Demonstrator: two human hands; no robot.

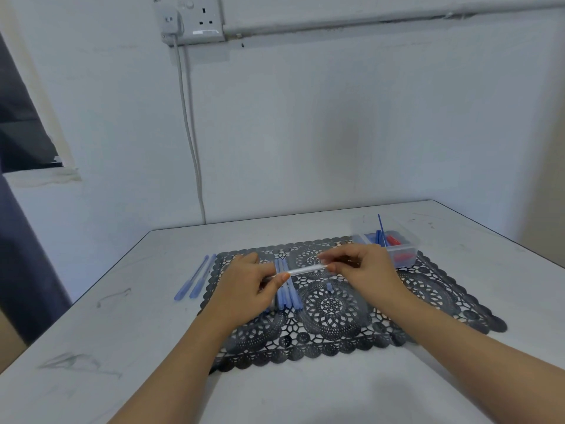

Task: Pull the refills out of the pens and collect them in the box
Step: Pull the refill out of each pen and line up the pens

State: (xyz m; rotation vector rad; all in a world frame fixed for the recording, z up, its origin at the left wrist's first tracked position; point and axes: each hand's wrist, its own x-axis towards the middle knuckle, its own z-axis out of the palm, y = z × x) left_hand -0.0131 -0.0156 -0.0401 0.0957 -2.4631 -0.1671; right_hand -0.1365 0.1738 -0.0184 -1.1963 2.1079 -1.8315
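Observation:
Over a black lace mat (336,310), both hands hold one clear pen (305,269) level. My left hand (250,286) grips its left end with curled fingers and thumb. My right hand (363,267) pinches its right end. Beneath the left hand lie several blue pens (289,293) side by side on the mat. A small blue cap (329,285) lies on the mat near the middle. The clear plastic box (394,244) stands at the mat's far right corner, holding blue refills, one leaning upright (381,229), and red pieces.
Two blue pens (195,281) lie on the white table (122,332) just left of the mat. A wall with a socket and a hanging cable (191,133) stands behind the table. The table's right edge runs close to the box.

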